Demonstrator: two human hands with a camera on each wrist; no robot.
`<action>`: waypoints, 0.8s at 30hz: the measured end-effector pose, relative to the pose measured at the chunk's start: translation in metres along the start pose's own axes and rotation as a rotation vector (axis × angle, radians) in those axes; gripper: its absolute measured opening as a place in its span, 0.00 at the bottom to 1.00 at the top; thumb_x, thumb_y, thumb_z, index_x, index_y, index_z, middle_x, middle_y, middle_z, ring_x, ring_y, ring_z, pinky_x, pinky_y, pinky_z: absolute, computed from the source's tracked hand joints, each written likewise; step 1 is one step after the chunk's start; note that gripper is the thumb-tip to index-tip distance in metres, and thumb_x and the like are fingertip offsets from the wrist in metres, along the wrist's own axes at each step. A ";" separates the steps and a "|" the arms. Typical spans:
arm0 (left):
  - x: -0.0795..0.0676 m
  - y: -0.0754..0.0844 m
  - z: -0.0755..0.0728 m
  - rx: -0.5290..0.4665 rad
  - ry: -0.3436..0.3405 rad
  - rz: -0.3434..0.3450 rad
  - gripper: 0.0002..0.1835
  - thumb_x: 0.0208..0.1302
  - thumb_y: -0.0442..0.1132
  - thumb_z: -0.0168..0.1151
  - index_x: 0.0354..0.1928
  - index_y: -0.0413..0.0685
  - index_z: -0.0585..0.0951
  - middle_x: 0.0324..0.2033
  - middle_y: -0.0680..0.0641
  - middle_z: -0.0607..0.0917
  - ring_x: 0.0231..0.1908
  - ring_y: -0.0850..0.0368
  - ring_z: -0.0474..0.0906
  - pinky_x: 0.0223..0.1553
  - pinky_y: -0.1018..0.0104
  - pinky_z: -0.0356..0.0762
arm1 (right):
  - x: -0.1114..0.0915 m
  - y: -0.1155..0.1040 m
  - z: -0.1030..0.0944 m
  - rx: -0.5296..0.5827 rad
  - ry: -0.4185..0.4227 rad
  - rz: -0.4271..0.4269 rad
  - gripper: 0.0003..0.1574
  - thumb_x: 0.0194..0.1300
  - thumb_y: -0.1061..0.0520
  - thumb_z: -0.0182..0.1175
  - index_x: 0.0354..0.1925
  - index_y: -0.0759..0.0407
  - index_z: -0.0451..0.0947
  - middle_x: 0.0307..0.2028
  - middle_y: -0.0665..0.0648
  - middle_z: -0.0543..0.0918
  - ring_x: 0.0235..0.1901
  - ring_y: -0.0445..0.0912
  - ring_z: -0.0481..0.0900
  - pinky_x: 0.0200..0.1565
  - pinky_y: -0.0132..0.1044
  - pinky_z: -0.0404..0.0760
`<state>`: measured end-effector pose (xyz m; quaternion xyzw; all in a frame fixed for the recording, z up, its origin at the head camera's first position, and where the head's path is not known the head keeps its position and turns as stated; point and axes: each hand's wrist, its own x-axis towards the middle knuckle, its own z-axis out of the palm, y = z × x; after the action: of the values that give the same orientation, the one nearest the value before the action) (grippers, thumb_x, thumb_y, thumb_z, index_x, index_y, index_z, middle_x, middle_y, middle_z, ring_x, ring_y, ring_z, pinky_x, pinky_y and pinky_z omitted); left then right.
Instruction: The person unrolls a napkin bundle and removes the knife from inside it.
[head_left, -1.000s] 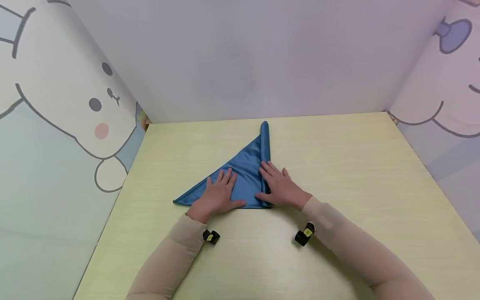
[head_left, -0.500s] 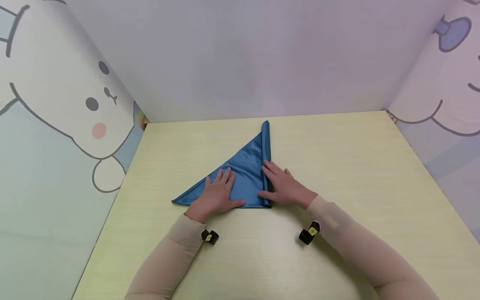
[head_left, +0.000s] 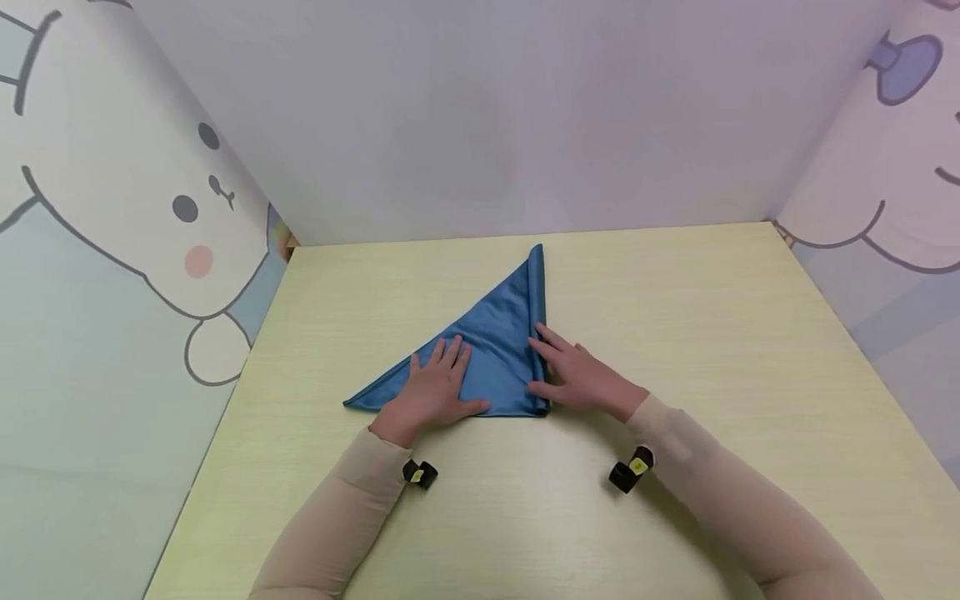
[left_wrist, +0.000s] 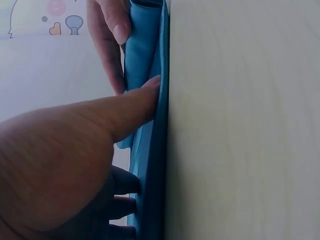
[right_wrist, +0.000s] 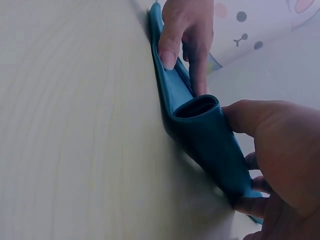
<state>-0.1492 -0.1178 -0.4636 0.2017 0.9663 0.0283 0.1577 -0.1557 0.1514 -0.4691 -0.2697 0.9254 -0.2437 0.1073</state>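
Observation:
A shiny blue cloth [head_left: 495,371] lies on the table as a triangle, its long point towards the left. Along its right side runs a rolled edge [head_left: 536,283], whose hollow near end shows in the right wrist view. My left hand [head_left: 431,393] rests flat on the cloth with spread fingers, the thumb near the front edge. Against the roll lie the extended fingertips and thumb of my right hand [head_left: 583,379]. In the right wrist view that thumb touches the rolled cloth [right_wrist: 210,145] near its open end, while the fingers lie along its outer side.
The pale wooden table [head_left: 697,333] extends around the cloth. A plain wall [head_left: 480,125] stands at its back edge, with cartoon-printed panels [head_left: 112,208] on both sides. Each sleeved forearm carries a small black wrist camera [head_left: 630,471].
My right hand has shifted slightly to the right, and the rolled edge has moved the same way and looks a bit less wound. The left hand stays in place.

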 end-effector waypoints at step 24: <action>-0.003 -0.012 0.003 0.032 0.031 -0.076 0.55 0.56 0.77 0.48 0.76 0.53 0.49 0.75 0.42 0.44 0.72 0.35 0.38 0.61 0.29 0.47 | -0.012 -0.010 0.008 -0.119 0.099 -0.084 0.47 0.65 0.40 0.60 0.71 0.63 0.59 0.73 0.64 0.51 0.73 0.59 0.45 0.61 0.70 0.52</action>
<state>-0.1504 -0.1299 -0.4667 0.1671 0.9758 0.0097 0.1404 -0.1389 0.1473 -0.4705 -0.3018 0.9303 -0.2056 0.0348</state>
